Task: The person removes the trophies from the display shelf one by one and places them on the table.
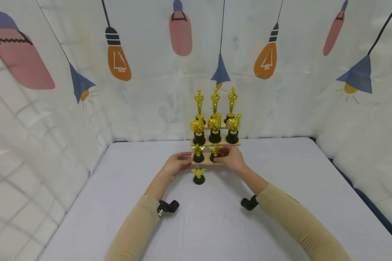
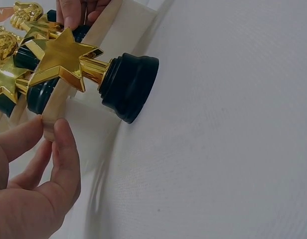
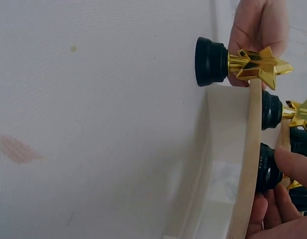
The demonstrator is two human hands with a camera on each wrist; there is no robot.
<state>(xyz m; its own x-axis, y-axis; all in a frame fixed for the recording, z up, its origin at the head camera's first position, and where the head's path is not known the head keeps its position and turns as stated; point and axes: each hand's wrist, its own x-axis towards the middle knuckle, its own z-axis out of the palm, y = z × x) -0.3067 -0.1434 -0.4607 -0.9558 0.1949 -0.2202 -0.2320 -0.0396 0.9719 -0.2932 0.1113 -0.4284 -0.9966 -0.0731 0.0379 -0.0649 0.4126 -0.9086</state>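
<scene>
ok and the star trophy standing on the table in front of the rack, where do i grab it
Pinch the trophy by its round black base, probably coming from the near right. It stands upright, the star on top is pointed, the rack is close behind, and the left hand grips the rack's left end.

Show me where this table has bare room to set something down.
Bare table lies left of the left sleeve, right of the right sleeve, and between the sleeves, in front of the loose star trophy. Crowded: the tiered stand, its trophies close together, with the left hand and right hand at its bottom step.
</scene>
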